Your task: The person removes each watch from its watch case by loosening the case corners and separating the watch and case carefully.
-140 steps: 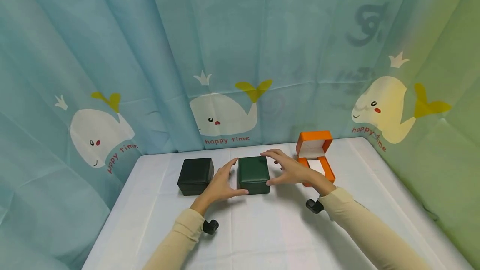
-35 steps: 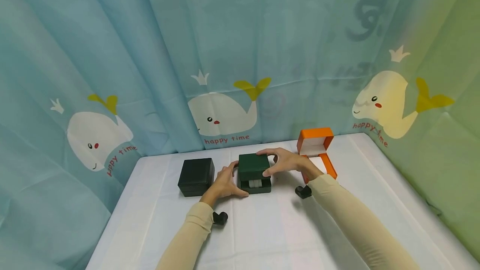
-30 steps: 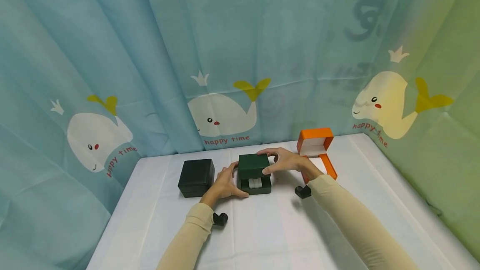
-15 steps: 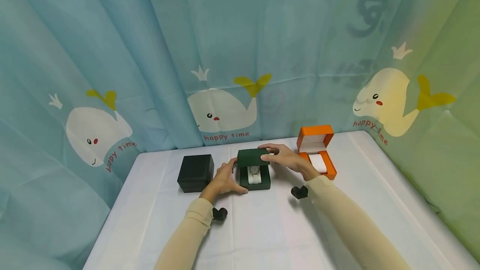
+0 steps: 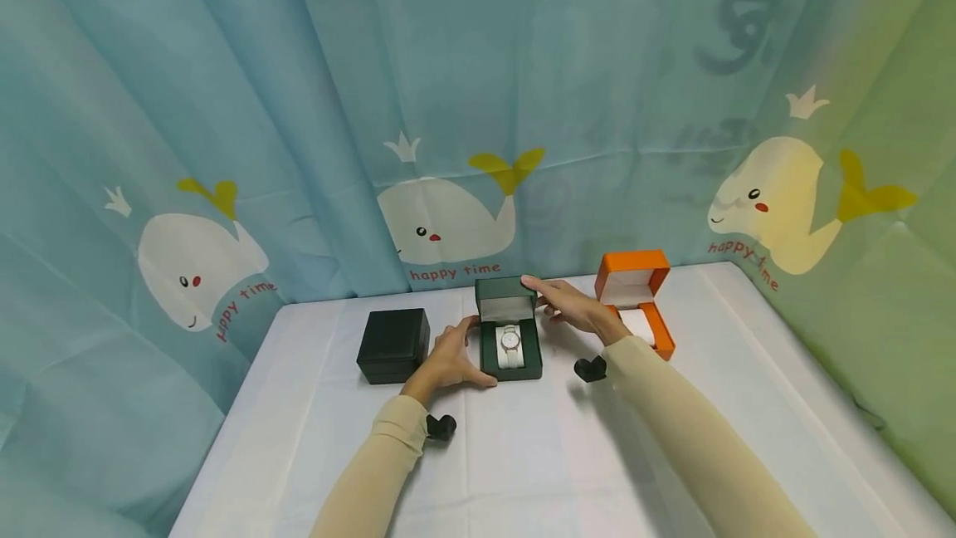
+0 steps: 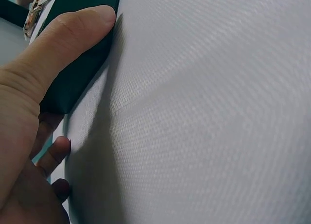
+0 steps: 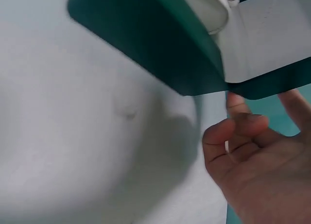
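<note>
A dark green watch box [image 5: 489, 359] stands open at the middle of the table, its lid [image 5: 493, 287] raised at the back. Inside, a wristwatch [image 5: 510, 340] with a pale dial is wrapped round a white cushion. My left hand [image 5: 446, 359] holds the base from the left, thumb [image 6: 73, 32] pressed on the front face and the other fingers along the side. At the lid's right corner is my right hand [image 5: 565, 304], with one digit over the top edge and other fingers [image 7: 238, 105] bent behind it.
Left of the green box sits a closed black box [image 5: 392, 343]. To the right is an open orange watch box [image 5: 633, 264] with a white cushion [image 5: 637, 326], partly behind the right wrist. A blue curtain [image 5: 597, 106] hangs behind the white table [image 5: 523, 455].
The green box was closed earlier; my right hand has lifted its lid up and back, uncovering the watch. My left hand has stayed on the base.
</note>
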Action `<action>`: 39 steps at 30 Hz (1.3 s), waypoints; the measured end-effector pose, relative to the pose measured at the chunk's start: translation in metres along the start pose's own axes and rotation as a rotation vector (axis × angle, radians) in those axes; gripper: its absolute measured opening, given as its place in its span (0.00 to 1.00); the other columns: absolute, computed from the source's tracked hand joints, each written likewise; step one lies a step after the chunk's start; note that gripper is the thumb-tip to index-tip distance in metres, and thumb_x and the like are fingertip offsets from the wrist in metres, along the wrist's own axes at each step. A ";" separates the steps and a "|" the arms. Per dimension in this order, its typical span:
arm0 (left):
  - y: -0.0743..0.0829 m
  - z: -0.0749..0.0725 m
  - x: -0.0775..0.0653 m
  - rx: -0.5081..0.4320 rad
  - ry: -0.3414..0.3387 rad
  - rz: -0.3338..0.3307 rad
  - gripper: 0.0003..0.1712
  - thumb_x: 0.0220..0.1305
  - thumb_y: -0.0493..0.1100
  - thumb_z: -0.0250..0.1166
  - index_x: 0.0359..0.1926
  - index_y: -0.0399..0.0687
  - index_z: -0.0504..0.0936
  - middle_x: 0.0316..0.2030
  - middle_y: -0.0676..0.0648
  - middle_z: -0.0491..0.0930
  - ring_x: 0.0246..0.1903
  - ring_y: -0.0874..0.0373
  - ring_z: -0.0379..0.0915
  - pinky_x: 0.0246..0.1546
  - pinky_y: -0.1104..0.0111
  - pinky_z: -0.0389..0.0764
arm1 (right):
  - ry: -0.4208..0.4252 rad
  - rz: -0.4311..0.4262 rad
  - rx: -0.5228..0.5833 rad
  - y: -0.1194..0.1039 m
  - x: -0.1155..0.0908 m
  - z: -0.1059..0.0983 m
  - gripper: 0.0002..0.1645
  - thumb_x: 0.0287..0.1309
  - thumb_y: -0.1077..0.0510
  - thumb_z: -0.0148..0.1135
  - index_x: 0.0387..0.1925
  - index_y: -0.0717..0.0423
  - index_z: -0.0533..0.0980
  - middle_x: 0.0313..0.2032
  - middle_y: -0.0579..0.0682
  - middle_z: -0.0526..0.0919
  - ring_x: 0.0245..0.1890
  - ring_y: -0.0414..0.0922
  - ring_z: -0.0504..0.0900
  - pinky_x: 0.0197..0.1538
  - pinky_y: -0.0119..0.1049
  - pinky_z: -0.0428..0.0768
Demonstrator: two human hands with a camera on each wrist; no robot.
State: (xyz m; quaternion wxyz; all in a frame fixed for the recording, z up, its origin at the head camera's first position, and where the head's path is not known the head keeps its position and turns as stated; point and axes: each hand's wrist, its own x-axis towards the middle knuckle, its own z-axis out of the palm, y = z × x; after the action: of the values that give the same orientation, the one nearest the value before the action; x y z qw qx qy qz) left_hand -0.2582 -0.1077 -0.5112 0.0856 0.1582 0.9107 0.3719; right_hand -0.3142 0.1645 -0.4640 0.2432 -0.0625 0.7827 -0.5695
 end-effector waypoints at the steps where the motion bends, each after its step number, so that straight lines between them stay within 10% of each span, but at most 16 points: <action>1: 0.000 0.001 0.000 0.001 -0.001 0.000 0.69 0.33 0.54 0.90 0.76 0.48 0.62 0.46 0.42 0.73 0.45 0.48 0.69 0.50 0.49 0.76 | 0.001 0.027 0.011 -0.001 0.001 -0.001 0.48 0.65 0.23 0.51 0.66 0.57 0.65 0.39 0.54 0.67 0.35 0.46 0.65 0.46 0.42 0.69; 25: 0.002 0.002 0.000 0.013 -0.009 -0.008 0.69 0.33 0.55 0.90 0.76 0.51 0.62 0.47 0.43 0.73 0.45 0.49 0.69 0.49 0.51 0.76 | -0.026 0.129 0.128 -0.006 0.003 -0.004 0.59 0.60 0.17 0.50 0.72 0.57 0.55 0.41 0.55 0.66 0.33 0.46 0.62 0.41 0.41 0.63; 39: -0.001 0.000 0.000 0.026 -0.016 -0.015 0.69 0.33 0.55 0.89 0.76 0.52 0.62 0.46 0.44 0.73 0.45 0.49 0.69 0.50 0.50 0.76 | -0.014 0.104 -0.027 -0.009 -0.003 -0.006 0.63 0.62 0.15 0.41 0.80 0.54 0.50 0.65 0.62 0.70 0.58 0.57 0.73 0.61 0.52 0.75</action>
State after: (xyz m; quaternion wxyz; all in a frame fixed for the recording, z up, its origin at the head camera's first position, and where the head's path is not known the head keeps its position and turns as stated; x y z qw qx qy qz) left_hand -0.2585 -0.1084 -0.5117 0.0936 0.1554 0.9160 0.3579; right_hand -0.3158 0.1675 -0.4536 0.2774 -0.0289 0.7907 -0.5450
